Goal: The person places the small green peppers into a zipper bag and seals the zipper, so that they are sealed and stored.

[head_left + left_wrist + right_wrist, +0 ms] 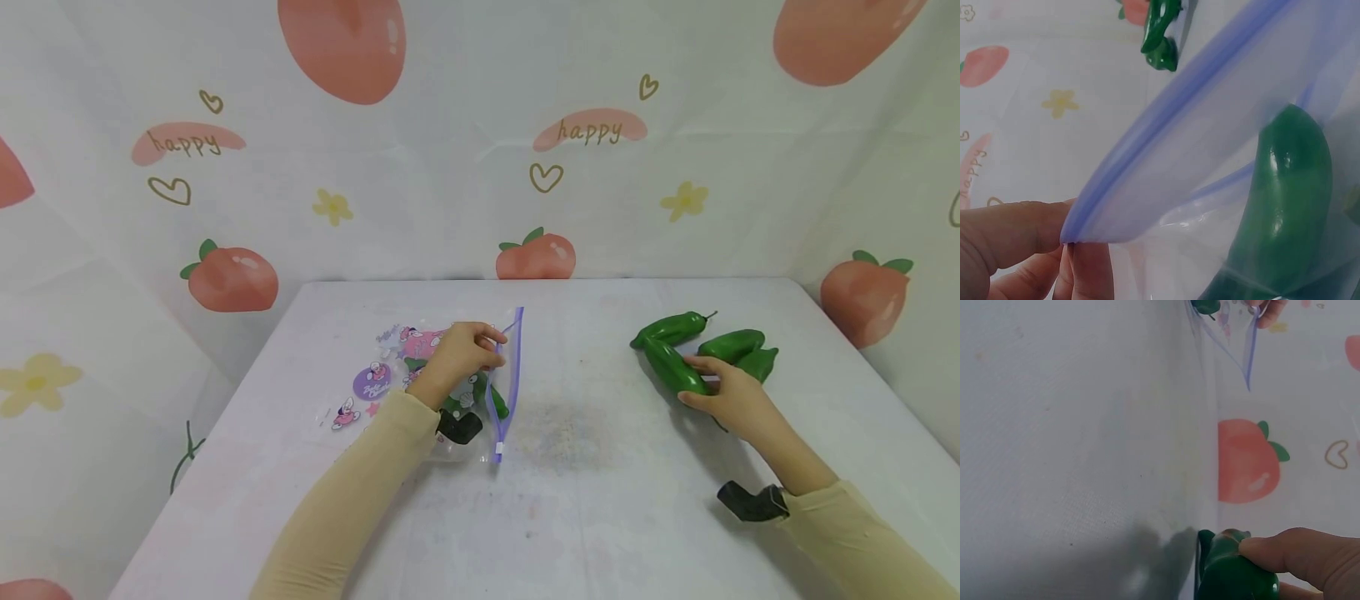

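A clear zip bag (372,382) with cartoon prints and a purple zip strip (517,367) lies on the table. My left hand (459,360) pinches the rim of its mouth, which gapes to the right. Through the plastic, a green pepper (1291,181) shows in the left wrist view. On the right, a smooth green pepper (672,367) is held between the thumb and fingers of my right hand (731,400). Behind it lies another pepper (675,328). Beyond my right fingers are two more, one pepper (731,343) and a second pepper (759,363), partly overlapped.
The white table (570,517) carries faint stains between the bag and the peppers. A printed cloth backdrop (442,183) rises behind it. Black straps (752,502) hang at both sleeve cuffs.
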`<control>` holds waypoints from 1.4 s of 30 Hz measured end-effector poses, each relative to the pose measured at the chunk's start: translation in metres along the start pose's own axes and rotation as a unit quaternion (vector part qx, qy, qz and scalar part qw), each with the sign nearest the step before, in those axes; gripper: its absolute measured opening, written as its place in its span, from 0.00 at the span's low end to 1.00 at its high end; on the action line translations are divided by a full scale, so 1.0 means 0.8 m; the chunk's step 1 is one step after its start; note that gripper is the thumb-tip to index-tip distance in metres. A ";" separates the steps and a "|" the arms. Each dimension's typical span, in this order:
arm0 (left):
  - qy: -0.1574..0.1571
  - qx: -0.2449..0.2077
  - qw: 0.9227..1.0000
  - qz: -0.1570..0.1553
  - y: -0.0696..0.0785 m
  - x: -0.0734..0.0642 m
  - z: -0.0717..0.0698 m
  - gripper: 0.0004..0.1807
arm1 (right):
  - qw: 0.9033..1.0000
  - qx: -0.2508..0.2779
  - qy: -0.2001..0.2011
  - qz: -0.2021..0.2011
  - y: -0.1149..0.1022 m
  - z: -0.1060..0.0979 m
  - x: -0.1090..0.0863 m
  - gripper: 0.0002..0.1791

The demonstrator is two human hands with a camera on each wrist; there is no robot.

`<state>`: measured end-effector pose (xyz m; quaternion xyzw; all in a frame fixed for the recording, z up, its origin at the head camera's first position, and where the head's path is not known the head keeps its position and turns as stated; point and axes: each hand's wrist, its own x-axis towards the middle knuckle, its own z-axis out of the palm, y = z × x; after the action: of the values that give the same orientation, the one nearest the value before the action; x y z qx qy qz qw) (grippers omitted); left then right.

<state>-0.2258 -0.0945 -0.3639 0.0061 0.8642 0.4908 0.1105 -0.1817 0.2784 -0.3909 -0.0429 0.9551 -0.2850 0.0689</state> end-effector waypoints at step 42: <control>0.000 0.002 1.000 0.009 -0.001 0.001 0.000 0.17 | 1.000 0.014 0.006 -0.014 -0.023 -0.002 -0.001 0.38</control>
<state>-0.2263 -0.0948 -0.3649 0.0138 0.8650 0.4903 0.1061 -0.1804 0.2644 -0.3792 -0.0534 0.9506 -0.2999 0.0599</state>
